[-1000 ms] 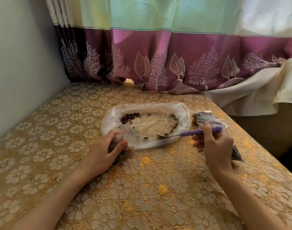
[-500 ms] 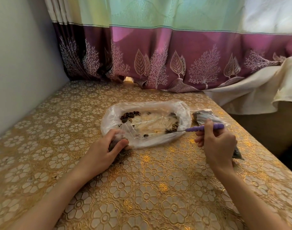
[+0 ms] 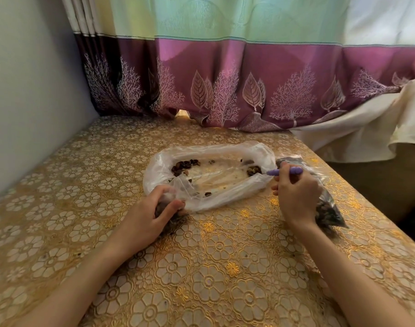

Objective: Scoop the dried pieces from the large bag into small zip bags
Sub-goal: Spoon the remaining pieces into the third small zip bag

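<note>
Head view: my left hand (image 3: pixel 145 220) grips a small zip bag (image 3: pixel 178 192) at the limp, slippery large bag (image 3: pixel 208 175)'s near-left rim; my right hand (image 3: pixel 296 197) pinches the purple spoon (image 3: pixel 284 171) over light, loose dried pieces (image 3: pixel 185 165), far right.

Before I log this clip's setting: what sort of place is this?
Most likely a home room, not a workshop: a flower-patterned gold tablecloth, a green and purple leaf-print curtain behind the table, and cream bedding-like cloth beside it.

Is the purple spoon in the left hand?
No, the right hand grips the purple spoon, while the left hand holds a small zip bag.
</note>
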Motion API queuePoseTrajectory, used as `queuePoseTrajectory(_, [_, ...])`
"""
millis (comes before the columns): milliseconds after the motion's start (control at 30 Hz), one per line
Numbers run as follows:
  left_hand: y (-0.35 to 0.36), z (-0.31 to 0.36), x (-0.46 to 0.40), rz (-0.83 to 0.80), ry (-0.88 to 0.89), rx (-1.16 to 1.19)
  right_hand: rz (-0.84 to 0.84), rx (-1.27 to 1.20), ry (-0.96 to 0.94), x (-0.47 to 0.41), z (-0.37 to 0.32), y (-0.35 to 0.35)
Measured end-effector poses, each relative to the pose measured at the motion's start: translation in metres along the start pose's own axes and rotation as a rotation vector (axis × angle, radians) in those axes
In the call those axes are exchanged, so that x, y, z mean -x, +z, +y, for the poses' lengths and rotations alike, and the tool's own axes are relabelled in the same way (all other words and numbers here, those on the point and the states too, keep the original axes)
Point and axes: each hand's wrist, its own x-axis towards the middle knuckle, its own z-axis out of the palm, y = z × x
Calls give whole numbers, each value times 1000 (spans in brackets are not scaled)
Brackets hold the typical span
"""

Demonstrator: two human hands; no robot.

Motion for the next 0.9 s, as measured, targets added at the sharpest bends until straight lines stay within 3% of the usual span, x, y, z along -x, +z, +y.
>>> queuePoseTrajectory(200, [0,-1,1,-9,-17,4,-36,-58,141,-7,7,10])
queuePoseTrajectory(400, [-2,3,1,5,-60,90,-86,-280,364,-3,5,12])
queuePoseTrajectory(767, [-5,1,1,41,-158,323,-118,-562,403,5,-24,-2])
queuePoseTrajectory(900, [-5,1,0,51,-158,346,-209,-679,345,6,-47,-5])
